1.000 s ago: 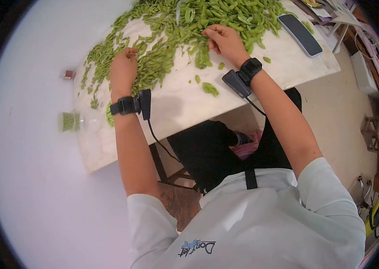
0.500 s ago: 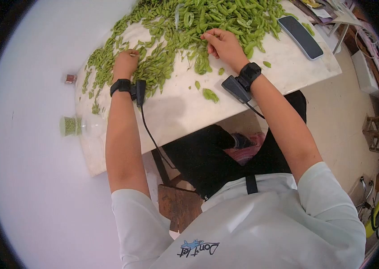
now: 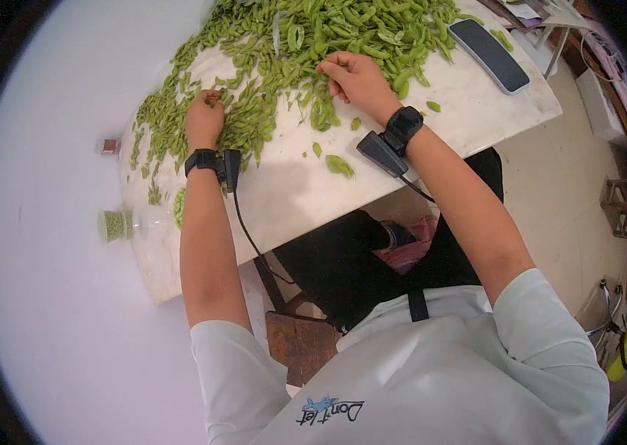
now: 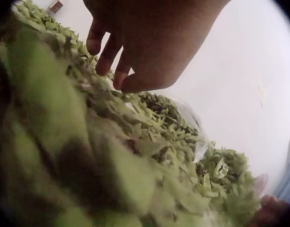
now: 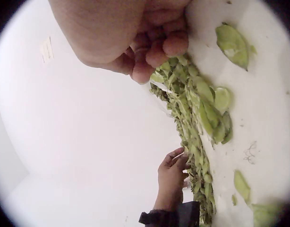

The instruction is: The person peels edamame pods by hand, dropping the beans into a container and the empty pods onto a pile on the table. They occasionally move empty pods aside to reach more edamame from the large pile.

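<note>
A: What is the left hand (image 3: 205, 122) up to?
B: It's relaxed, held low among the green pods (image 3: 250, 126). The left wrist view shows its fingers slightly bent and spread apart, with gaps between them, and I see nothing gripped in them.
A: And the right hand (image 3: 361, 83)?
B: Its fingers are curled in, with thumb and forefinger close together at the near edge of the pile (image 3: 373, 26). Whether a pod is pinched there, I can't tell; the tips hide it.
A: Where do the pods lie?
B: On both sides of the left hand and beyond it, then across to the right hand, heaped thicker just past its fingers. One loose pod (image 3: 339, 166) lies on the table (image 3: 284, 189), nearer the body than the right hand.
A: Anything else around?
B: A phone (image 3: 490, 57) lies to the right of the right hand, well apart from it. A clear jar (image 3: 115, 225) with something green at one end is left of the left hand and nearer the body.
</note>
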`<action>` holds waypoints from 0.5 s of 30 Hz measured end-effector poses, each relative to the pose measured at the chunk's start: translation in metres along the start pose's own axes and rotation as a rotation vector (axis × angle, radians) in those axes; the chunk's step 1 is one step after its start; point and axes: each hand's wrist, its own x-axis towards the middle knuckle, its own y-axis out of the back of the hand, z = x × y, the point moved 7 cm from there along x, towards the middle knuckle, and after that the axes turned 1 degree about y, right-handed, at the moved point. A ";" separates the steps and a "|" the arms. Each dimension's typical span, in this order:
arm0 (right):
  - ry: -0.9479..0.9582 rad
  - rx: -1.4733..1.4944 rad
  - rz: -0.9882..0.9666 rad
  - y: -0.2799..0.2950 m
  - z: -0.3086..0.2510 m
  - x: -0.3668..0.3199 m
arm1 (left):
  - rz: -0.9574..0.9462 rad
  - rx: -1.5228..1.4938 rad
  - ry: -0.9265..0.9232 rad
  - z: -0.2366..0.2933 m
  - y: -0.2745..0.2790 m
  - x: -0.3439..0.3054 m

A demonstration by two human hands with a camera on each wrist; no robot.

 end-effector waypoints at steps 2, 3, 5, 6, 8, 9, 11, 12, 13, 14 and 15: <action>0.005 -0.011 0.002 -0.001 0.000 0.002 | 0.020 0.013 0.037 0.003 0.001 0.009; 0.003 -0.005 -0.004 -0.003 0.001 0.004 | 0.033 0.023 0.058 0.003 0.003 0.014; -0.005 0.005 -0.009 -0.001 0.005 0.004 | 0.024 0.062 0.035 0.010 0.003 0.021; -0.008 -0.004 -0.008 -0.001 0.003 0.004 | 0.018 0.078 0.018 0.012 0.001 0.028; -0.007 -0.007 0.002 0.000 0.001 0.002 | 0.019 0.150 0.007 0.010 -0.002 0.042; -0.007 -0.008 0.007 0.000 -0.001 0.001 | 0.020 0.186 0.002 0.005 -0.006 0.050; -0.014 -0.016 0.011 -0.001 -0.001 0.001 | 0.047 0.147 -0.053 -0.005 -0.013 0.062; -0.012 -0.020 0.011 -0.001 -0.001 0.002 | 0.060 0.126 -0.079 -0.002 -0.012 0.063; -0.012 -0.024 0.010 -0.001 -0.001 0.003 | -0.062 0.177 -0.001 -0.006 -0.019 0.064; -0.023 -0.020 0.014 -0.002 0.000 0.002 | -0.182 0.225 0.077 -0.011 -0.025 0.065; -0.029 -0.019 0.019 -0.002 -0.001 0.002 | -0.297 0.271 0.152 -0.013 -0.029 0.064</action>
